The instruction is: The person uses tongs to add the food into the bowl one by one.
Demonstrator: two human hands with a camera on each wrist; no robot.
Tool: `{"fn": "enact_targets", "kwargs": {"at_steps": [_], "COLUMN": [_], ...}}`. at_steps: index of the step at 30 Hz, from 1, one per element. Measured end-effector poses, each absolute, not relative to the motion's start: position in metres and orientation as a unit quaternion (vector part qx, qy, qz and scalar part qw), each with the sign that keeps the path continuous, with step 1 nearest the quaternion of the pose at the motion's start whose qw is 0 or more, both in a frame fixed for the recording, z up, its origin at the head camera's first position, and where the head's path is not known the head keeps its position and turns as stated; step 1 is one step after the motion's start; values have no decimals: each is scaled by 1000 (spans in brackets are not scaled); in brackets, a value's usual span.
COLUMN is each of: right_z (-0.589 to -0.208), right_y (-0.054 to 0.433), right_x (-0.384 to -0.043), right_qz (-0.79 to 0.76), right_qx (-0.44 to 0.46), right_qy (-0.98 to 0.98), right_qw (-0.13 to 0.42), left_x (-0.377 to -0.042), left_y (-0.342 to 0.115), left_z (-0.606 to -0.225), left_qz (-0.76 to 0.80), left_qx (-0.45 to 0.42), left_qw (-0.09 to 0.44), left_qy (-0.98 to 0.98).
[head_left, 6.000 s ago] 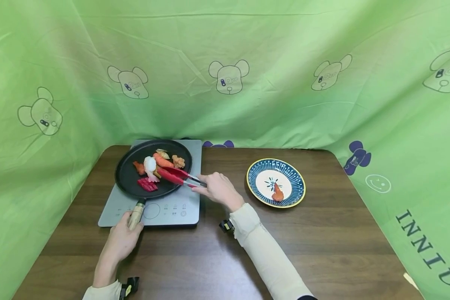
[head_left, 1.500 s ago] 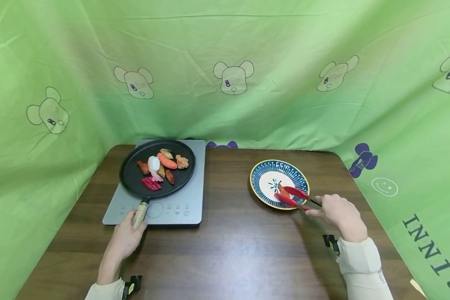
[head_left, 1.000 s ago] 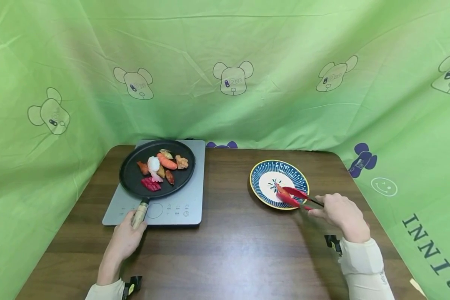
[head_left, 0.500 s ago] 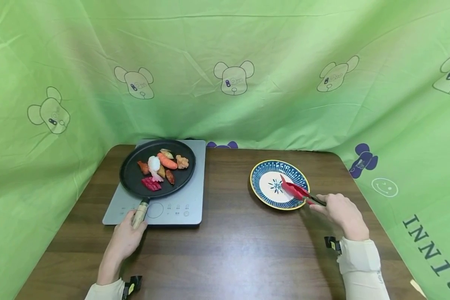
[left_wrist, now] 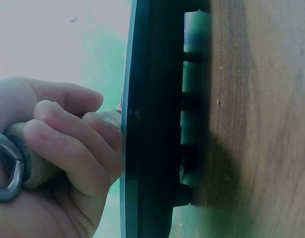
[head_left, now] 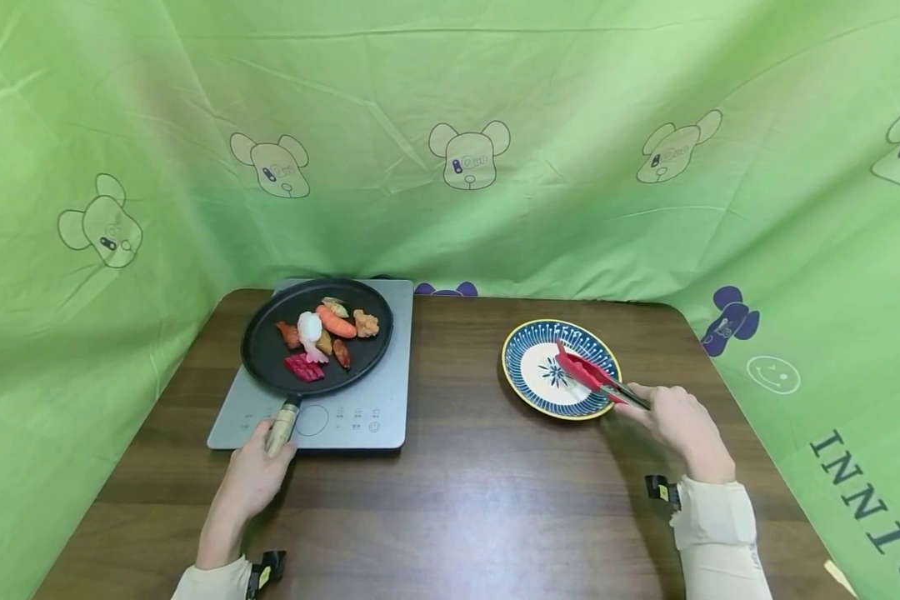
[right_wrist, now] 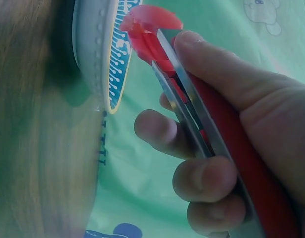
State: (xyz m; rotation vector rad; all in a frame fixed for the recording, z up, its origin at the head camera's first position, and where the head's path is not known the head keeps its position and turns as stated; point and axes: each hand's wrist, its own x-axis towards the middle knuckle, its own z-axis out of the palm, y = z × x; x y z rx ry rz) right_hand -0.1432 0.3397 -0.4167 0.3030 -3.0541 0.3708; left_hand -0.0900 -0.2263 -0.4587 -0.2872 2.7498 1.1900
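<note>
My left hand (head_left: 257,482) grips the pale handle (head_left: 282,427) of a round black frying pan (head_left: 266,371); its curled fingers show in the left wrist view. My right hand (head_left: 682,429) holds tongs (head_left: 588,375) with red tips, squeezed nearly together over a blue-patterned, yellow-rimmed plate (head_left: 517,392). Whether food sits between the tips is hidden. Inside the pan lie a white-and-pink shrimp-like piece (head_left: 309,327), dark red slices (head_left: 303,367), an orange sausage-shaped piece (head_left: 337,323), a fried chunk (head_left: 365,323), a brown piece (head_left: 342,353) and other small bits.
The pan rests on a grey induction cooktop (head_left: 228,421) with touch controls near its front edge. A dark wooden table (head_left: 450,500) carries everything. Green cloth (head_left: 555,208) printed with bear heads hangs behind and at both sides.
My right hand and the tongs have gone from pan to plate, leaving a brown piece in the pan. The tongs have closed, and the plate's orange-brown piece is out of sight. My left hand stays put.
</note>
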Motion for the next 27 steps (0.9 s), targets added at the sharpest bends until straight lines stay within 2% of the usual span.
{"fn": "enact_targets", "kwargs": {"at_steps": [13, 27], "right_z": [-413, -414], "right_y": [338, 333], "right_x": [-145, -145], "right_qz": [124, 126], "right_qx": [89, 113], "right_qy": [-988, -983], "right_qw": [31, 72], "left_x": [-90, -91], "left_y": [-227, -227], "left_z": [-459, -461], "left_qz": [394, 397], "left_qx": [-93, -93], "left_qw": [62, 59], "left_qy": [912, 911]}}
